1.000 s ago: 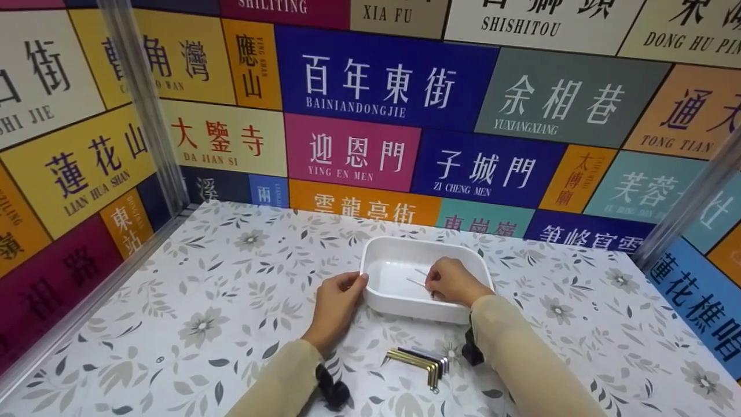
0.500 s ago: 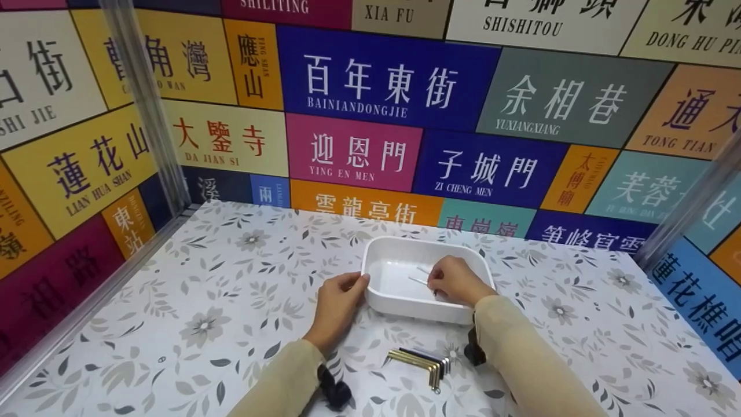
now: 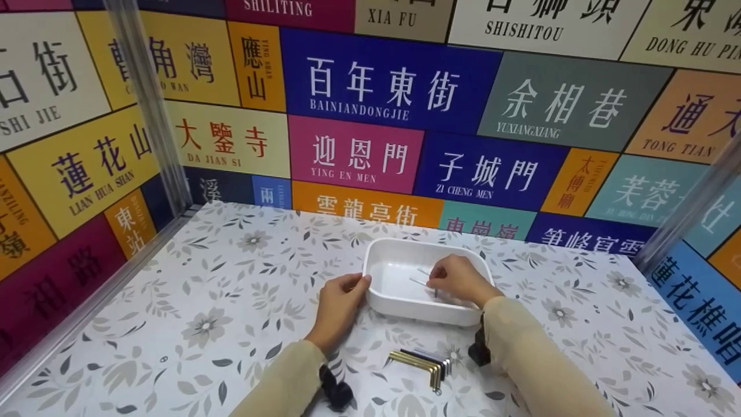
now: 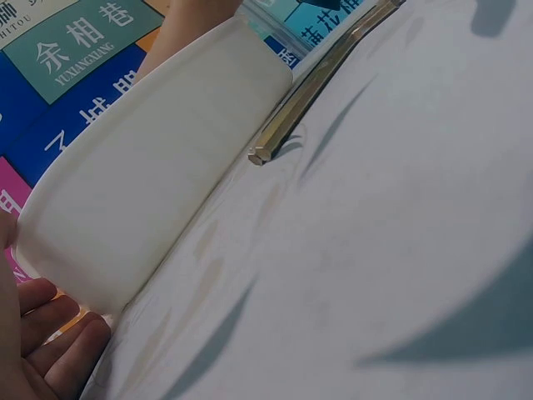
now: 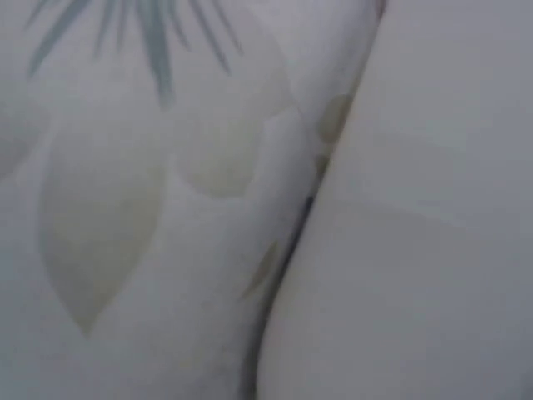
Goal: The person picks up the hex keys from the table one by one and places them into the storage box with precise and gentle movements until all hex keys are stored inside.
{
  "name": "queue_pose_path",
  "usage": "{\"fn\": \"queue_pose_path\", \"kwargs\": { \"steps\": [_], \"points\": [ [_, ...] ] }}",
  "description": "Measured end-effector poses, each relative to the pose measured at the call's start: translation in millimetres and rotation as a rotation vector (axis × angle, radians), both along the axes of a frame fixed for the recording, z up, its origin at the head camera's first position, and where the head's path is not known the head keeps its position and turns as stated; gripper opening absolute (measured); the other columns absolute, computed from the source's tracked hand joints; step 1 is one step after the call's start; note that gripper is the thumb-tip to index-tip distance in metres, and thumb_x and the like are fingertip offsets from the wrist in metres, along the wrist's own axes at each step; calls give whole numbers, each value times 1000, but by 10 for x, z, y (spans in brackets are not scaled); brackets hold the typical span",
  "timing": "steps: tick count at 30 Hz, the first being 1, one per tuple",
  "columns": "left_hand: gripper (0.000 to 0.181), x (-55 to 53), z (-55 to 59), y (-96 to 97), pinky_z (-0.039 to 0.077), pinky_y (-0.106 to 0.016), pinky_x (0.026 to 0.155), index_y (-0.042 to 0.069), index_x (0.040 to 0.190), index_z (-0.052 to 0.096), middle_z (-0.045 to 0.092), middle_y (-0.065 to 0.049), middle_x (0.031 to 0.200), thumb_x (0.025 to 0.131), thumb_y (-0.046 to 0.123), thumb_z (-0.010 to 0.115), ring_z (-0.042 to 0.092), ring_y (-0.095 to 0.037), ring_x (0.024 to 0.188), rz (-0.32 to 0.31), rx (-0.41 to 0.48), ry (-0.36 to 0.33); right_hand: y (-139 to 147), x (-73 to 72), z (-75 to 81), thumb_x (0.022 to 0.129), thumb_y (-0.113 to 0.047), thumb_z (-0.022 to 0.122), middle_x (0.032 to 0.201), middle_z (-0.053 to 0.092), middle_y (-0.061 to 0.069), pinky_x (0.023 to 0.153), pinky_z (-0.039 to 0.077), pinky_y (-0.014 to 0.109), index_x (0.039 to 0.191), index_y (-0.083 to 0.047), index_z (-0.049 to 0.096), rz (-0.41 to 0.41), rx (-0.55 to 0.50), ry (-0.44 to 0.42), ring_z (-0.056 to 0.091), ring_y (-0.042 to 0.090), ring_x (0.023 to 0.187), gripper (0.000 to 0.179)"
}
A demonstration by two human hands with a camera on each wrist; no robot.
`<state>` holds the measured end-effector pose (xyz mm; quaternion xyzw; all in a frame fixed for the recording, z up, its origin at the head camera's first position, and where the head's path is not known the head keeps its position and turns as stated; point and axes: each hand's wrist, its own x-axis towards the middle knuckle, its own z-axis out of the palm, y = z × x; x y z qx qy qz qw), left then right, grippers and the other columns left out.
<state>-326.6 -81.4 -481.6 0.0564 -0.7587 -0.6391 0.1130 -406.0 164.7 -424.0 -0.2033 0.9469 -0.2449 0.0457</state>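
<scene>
A white plastic box with rounded corners stands on the table. My left hand holds its left corner, the thumb at the rim; in the left wrist view, the fingers lie against the box's outer end. My right hand reaches inside the box with its fingertips pinched together at a thin silver hex key. Another thin silver rod shows just behind it, partly covered by the hand. The right wrist view shows only blurred cloth and the box's wall.
Several L-shaped hex keys, gold, black and silver, lie side by side on the table in front of the box. A floral cloth covers the table. Colourful sign-printed panels rise behind and at both sides.
The right hand shifts very slightly inside the box, its fingertips still on the thin hex key. The left hand stays at the box's corner. The head view tilts a little.
</scene>
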Motion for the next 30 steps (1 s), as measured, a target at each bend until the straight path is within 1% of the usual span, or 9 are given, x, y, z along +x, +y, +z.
{"fn": "queue_pose_path", "kwargs": {
  "steps": [2, 4, 8, 11, 14, 18, 21, 26, 30],
  "points": [
    [41, 0, -2, 5, 57, -32, 92, 6, 118, 73, 77, -8, 110, 94, 39, 67, 71, -16, 99, 2, 0, 16, 24, 10, 49, 88, -16, 77, 83, 73, 8, 71, 52, 30, 90, -4, 76, 14, -12, 35, 59, 13, 71, 13],
    [40, -2, -9, 11, 57, -29, 87, 5, 117, 74, 78, -8, 107, 94, 37, 67, 71, -15, 94, 6, -6, 35, 49, 34, 105, 88, -19, 76, 86, 74, 8, 74, 53, 32, 93, -4, 76, 21, -32, 48, 61, 13, 74, 16],
    [38, -8, -17, 14, 56, -24, 78, 3, 116, 74, 78, -9, 103, 95, 33, 68, 70, -13, 86, 12, -13, 55, 77, 127, 225, 89, -23, 75, 93, 75, 10, 85, 56, 39, 101, -4, 75, 44, -89, 32, 67, 17, 85, 23],
    [38, -11, -14, 10, 56, -23, 78, 3, 117, 74, 78, -9, 104, 95, 34, 68, 70, -13, 87, 17, -11, 39, 77, 226, 301, 90, -25, 75, 98, 75, 8, 87, 57, 41, 108, -5, 75, 53, -129, -1, 68, 18, 88, 27],
    [39, -10, -16, 3, 57, -25, 79, 4, 118, 73, 78, -8, 106, 95, 34, 67, 70, -13, 87, 17, -3, 19, 65, 339, 355, 91, -26, 74, 100, 76, 7, 86, 56, 38, 111, -6, 74, 79, -166, -5, 69, 17, 90, 28],
    [40, -6, -23, 0, 57, -26, 79, 5, 120, 72, 77, -7, 106, 95, 35, 66, 69, -13, 87, 10, 4, 1, 47, 492, 394, 91, -24, 74, 100, 76, 8, 83, 55, 34, 109, -6, 75, 114, -230, 16, 71, 18, 92, 25],
    [41, -4, -24, 3, 57, -26, 80, 5, 121, 72, 77, -7, 106, 95, 36, 66, 69, -13, 87, 6, 10, 0, 42, 601, 415, 91, -24, 74, 101, 76, 9, 82, 57, 31, 109, -5, 74, 124, -273, 19, 72, 19, 91, 26],
    [43, -5, -7, 8, 57, -26, 80, 5, 121, 72, 77, -7, 106, 94, 38, 67, 69, -13, 87, 2, 18, -6, 41, 786, 457, 91, -25, 75, 102, 76, 11, 82, 57, 22, 110, -1, 73, 129, -331, -3, 70, 19, 93, 31],
    [43, -11, -1, 2, 57, -26, 82, 6, 123, 71, 77, -7, 108, 95, 39, 66, 69, -13, 89, -8, 17, -19, 28, 934, 467, 90, -24, 75, 103, 75, 11, 82, 56, 20, 110, -1, 73, 138, -365, -37, 68, 19, 95, 31]
  ]
}}
